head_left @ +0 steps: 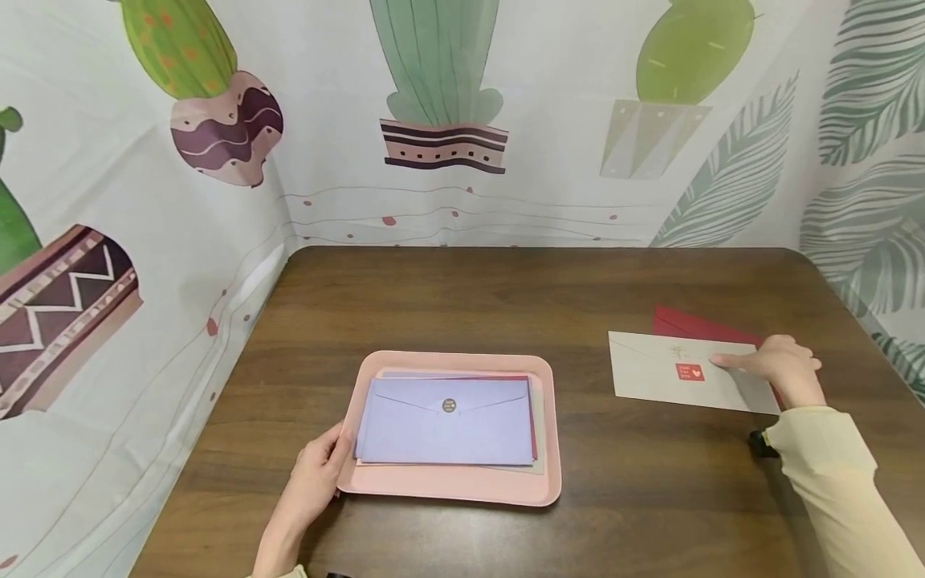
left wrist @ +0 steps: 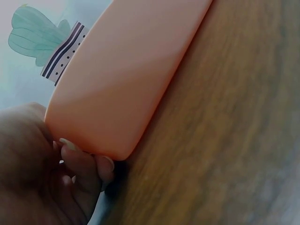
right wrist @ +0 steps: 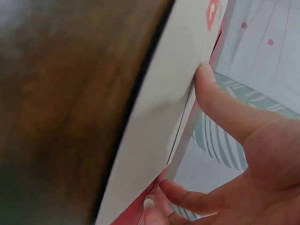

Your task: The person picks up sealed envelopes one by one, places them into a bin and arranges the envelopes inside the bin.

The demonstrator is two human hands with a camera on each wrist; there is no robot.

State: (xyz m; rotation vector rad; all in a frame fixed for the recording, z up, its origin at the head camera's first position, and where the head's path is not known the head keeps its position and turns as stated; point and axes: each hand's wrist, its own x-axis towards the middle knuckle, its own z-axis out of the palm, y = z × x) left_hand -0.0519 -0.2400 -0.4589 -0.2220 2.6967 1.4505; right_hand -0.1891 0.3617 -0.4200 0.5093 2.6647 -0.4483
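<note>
My left hand grips the left side of a pink tray, thumb at the rim. In the left wrist view its curled fingertips are at the lower edge of the tray's wall. In the tray lies a stack of envelopes, a lavender envelope with a round dark seal on top. To the right, a white envelope with a red heart sticker overlaps a red envelope. My right hand holds these two at their right end, thumb on the white face, fingers at the edge.
The brown wooden table carries the tray and envelopes, with bare wood between them. A white cloth printed with cacti and leaves hangs behind and along the table's sides.
</note>
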